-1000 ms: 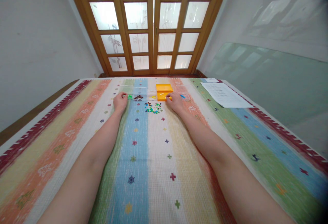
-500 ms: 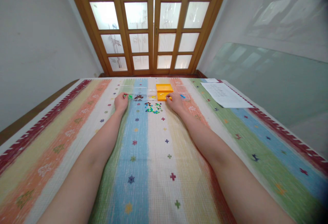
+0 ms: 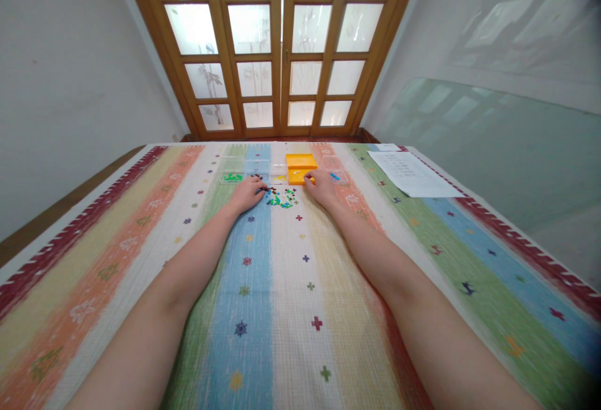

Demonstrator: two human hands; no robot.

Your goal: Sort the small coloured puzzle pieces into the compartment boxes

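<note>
1. Two hands are up at mid-frame, with the pile of coloured bits (image 3: 282, 198) between them.
2. The left hand (image 3: 246, 194) touches the pile's left edge, and the right hand (image 3: 322, 188) is at the orange tray (image 3: 300, 161).
3. Whether either hand is pinching something? Can't tell, way too tiny.

Bright, plain room with a glazed wooden door (image 3: 282, 47) at the far end.
Daylight glows through the door's frosted panes. The white left wall (image 3: 70, 72) and right wall (image 3: 493, 28) run toward it. A pale green glass sheet (image 3: 493, 147) lies along the right one, with faint window shapes on it. A striped tablecloth (image 3: 282, 322) fills the near ground, and a strip of brown floor (image 3: 61, 210) shows at its left.
</note>
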